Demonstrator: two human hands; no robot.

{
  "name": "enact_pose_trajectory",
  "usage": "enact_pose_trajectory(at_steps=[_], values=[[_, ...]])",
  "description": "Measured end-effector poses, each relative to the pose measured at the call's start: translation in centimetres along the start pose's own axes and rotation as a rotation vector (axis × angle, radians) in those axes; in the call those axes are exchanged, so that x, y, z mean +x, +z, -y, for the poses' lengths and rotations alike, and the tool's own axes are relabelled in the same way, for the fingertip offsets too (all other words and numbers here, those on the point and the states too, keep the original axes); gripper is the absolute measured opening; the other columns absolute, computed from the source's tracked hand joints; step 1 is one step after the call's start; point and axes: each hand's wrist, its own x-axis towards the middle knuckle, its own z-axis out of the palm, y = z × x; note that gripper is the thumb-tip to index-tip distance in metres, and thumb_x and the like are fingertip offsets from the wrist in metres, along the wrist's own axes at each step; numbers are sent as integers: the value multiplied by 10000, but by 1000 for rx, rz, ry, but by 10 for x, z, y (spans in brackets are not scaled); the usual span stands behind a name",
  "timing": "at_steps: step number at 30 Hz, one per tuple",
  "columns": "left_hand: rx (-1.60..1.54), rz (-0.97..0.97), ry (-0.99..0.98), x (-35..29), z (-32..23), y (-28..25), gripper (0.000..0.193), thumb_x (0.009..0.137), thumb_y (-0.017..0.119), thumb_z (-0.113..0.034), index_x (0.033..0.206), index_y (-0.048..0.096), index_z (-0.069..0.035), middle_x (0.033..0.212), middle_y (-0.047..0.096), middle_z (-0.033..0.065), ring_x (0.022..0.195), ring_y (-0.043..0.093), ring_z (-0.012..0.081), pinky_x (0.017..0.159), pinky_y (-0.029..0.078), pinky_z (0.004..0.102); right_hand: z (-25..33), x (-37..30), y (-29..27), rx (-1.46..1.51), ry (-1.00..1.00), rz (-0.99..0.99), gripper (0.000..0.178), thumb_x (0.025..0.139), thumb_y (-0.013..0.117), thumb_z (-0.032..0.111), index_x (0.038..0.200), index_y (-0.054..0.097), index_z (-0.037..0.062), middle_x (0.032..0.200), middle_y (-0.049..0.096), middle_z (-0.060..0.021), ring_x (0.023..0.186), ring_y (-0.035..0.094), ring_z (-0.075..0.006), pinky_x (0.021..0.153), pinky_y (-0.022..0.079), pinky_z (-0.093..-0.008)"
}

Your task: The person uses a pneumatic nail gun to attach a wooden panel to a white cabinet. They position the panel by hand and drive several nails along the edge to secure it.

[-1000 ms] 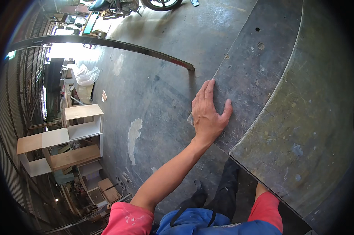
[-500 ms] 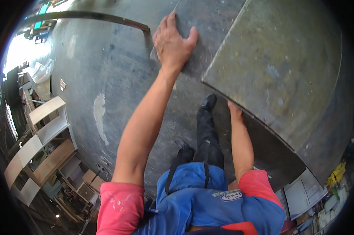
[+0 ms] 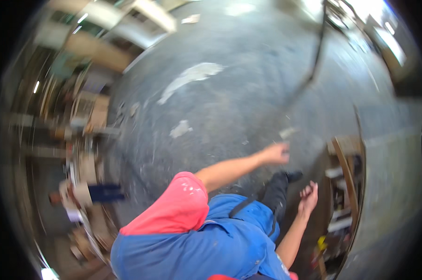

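My right hand (image 3: 308, 198) seems empty, fingers loosely parted; my left hand (image 3: 275, 153), well apart from it, is too blurred to tell whether it's curled. The desk (image 3: 395, 179) stands at my right, touching neither; a careless turn could rap my knuckles on the wooden strip (image 3: 347, 173) beside it. Farther off, walking unwatched, I might hit the dark bar (image 3: 320, 49).
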Motion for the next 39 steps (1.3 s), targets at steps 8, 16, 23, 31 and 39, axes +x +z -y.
enact_pose_trajectory(at_steps=[8, 16, 23, 31, 39], values=[[-509, 227, -319, -397, 128, 42, 484, 889, 655, -400, 1179, 673, -12, 1082, 696, 138, 967, 639, 223, 835, 510, 363, -110, -64, 57, -937, -117, 255, 449, 962, 546, 546, 805, 604, 129, 517, 373, 69, 377, 319, -54, 335, 243, -243], [-1160, -751, -519, -523, 180, -17, 477, 900, 685, -335, 1288, 620, -65, 1063, 697, 33, 940, 632, 122, 794, 485, 291, -239, -32, 117, -1948, -531, 781, 355, 867, 601, 283, 717, 628, -38, 660, 612, -248, 620, 603, -382, 626, 476, -480], [-1118, -1109, -172, -550, 231, -163, 380, 917, 674, -285, 1205, 664, -38, 1060, 701, 52, 1043, 624, 155, 934, 471, 304, -368, 3, 258, -2298, -382, 1019, 268, 871, 594, 260, 718, 635, 44, 667, 625, -179, 626, 616, -319, 591, 468, -450], [-426, -1663, -85, -717, 176, -424, 105, 897, 637, -129, 876, 622, -27, 863, 667, 65, 887, 653, 143, 780, 490, 296, -485, 85, 524, -2556, -536, 1300, 193, 876, 586, 234, 718, 642, 138, 676, 640, -100, 633, 632, -247, 551, 460, -416], [496, -2069, 540, -903, 137, -533, 46, 927, 625, -133, 905, 660, -113, 775, 657, 32, 760, 694, 195, 755, 540, 354, -752, -11, 1003, -1665, -1466, 1579, 409, 905, 552, 351, 990, 717, -14, 1022, 681, -277, 990, 650, -439, 834, 498, -495]])
